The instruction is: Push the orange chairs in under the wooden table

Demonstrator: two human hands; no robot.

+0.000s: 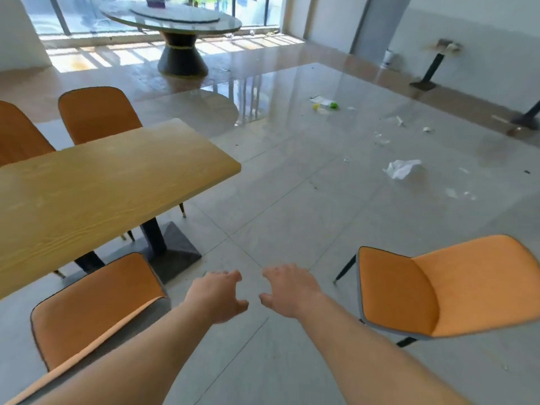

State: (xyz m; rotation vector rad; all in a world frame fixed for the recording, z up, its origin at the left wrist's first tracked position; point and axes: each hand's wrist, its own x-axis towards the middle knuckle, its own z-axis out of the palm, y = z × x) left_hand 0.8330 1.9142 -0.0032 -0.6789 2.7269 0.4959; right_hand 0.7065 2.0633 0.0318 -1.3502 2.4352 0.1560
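The wooden table (pixel 96 182) fills the left of the view on a dark pedestal base (pixel 172 252). One orange chair (pixel 93 308) stands at its near side, seat partly under the top. Two more orange chairs (pixel 98 115) (pixel 17 135) stand tucked at the far side. A fourth orange chair (pixel 444 287) stands apart on the floor at the right, well away from the table. My left hand (pixel 219 296) and my right hand (pixel 289 290) hover side by side over the floor between the near chair and the right chair, fingers spread, touching nothing.
A round glass-topped table (pixel 172 16) on a dark cone base stands by the far windows. Crumpled paper (pixel 401 168) and small litter (pixel 325 104) lie on the grey tiles at the right. Dark stand legs (pixel 426 71) line the right wall.
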